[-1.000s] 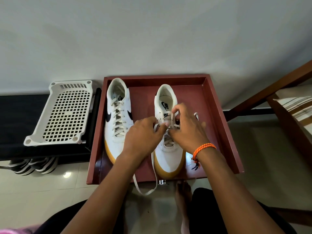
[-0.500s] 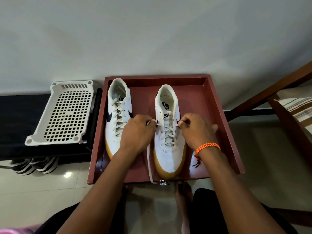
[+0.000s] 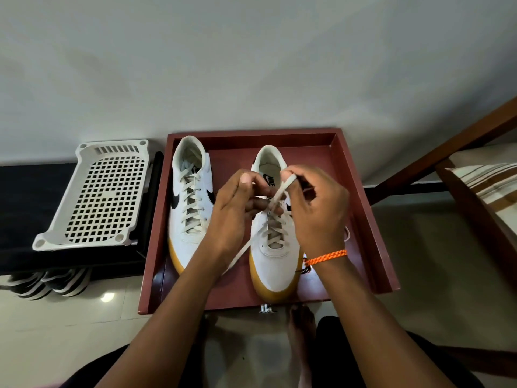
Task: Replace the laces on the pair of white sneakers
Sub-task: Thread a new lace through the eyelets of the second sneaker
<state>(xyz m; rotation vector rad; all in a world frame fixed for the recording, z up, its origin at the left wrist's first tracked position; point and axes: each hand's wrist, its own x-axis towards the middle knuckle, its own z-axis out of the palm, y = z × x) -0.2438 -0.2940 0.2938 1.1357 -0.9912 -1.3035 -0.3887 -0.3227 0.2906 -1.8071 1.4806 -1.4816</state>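
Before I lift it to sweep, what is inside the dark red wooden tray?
The dark red wooden tray holds two white sneakers with tan soles: one fully laced, the other half hidden by the left hand and right hand gripping its cream lace. The tray floor beneath is covered.

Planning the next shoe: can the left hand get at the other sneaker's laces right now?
Probably yes, once freed. The left sneaker lies uncovered beside the left hand, its laces exposed, but that hand is busy gripping the right sneaker's lace.

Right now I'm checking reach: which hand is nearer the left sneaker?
Left. The left hand is beside the left sneaker; the right hand is beyond the right sneaker.
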